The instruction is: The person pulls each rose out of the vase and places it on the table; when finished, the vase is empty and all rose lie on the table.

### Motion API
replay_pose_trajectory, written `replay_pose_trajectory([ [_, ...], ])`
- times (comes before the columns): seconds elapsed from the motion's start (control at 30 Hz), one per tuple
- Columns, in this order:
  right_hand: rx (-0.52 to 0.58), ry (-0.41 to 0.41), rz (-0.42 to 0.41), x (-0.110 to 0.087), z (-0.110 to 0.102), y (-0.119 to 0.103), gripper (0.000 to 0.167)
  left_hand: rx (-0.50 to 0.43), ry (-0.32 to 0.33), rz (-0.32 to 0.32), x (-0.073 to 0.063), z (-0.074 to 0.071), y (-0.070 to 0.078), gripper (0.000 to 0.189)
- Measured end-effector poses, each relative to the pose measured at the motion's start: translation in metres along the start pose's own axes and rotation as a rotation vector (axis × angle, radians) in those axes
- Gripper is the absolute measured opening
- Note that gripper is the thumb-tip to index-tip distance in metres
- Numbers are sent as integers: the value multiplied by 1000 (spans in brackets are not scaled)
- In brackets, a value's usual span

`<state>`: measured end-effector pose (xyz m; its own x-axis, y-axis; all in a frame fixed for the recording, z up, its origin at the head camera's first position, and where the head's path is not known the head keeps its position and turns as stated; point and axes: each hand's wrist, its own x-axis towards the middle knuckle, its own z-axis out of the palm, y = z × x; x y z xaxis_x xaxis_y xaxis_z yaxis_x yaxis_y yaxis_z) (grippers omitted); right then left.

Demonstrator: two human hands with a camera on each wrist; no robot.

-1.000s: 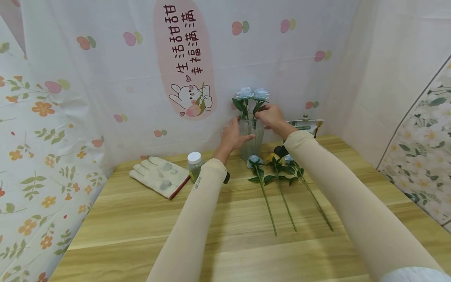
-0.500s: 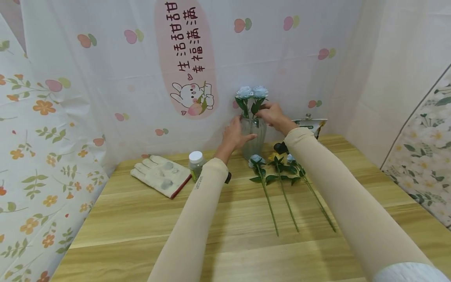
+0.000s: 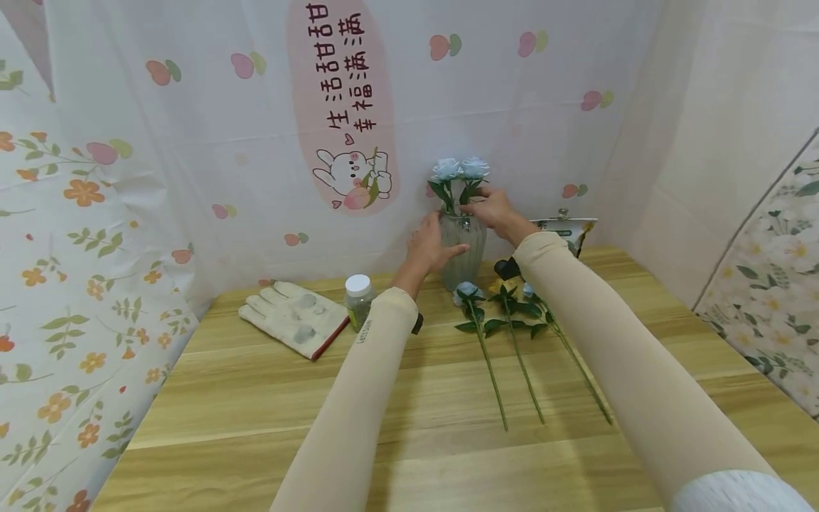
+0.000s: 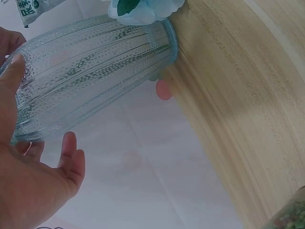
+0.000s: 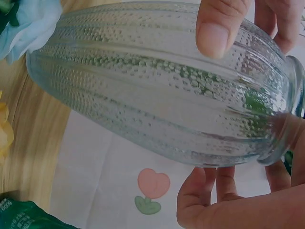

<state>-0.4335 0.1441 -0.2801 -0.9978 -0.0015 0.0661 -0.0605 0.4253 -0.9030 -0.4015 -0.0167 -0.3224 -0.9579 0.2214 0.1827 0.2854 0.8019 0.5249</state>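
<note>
A ribbed clear glass vase stands upright near the back of the table, with two pale blue artificial roses, a left rose and a right rose, rising from its mouth. My left hand grips the vase from the left; its thumb lies across the glass and its fingers go behind. At the rim, my right hand pinches the right rose's stem just under the leaves. The right wrist view puts this right hand beside the vase's neck, with stems showing green through the dotted glass.
In front of the vase lie a blue rose, a yellow rose and another blue rose, stems toward me. Left of these are a white-capped jar and a work glove. A clipped packet stands behind the right arm.
Both hands keep nearly the same places on the vase and stem. The two upright roses lean slightly farther left over the vase, and the head view has shifted a little.
</note>
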Motion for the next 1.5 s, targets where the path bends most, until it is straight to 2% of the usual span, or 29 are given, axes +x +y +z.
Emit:
replay_pose_trajectory([
  [0.2, 52, 32, -2, -1, -4, 4, 52, 11, -3, 10, 0, 1, 4, 96],
  [0.37, 128, 70, -30, -3, -1, 4, 49, 15, 1, -5, -2, -2, 2, 97],
  [0.6, 113, 215, -82, -7, -2, -2, 39, 25, -22, -1, -1, -2, 3, 99],
  [0.8, 156, 288, -185, -8, -6, -7, 33, 14, -9, 2, 0, -2, 3, 98],
  [1.03, 147, 388, -215, -14, -9, -9, 36, 15, -21, -21, 0, -1, 1, 98],
  [1.5, 219, 403, -278, -17, -17, -14, 38, 10, -10, -32, 1, 3, 0, 97],
])
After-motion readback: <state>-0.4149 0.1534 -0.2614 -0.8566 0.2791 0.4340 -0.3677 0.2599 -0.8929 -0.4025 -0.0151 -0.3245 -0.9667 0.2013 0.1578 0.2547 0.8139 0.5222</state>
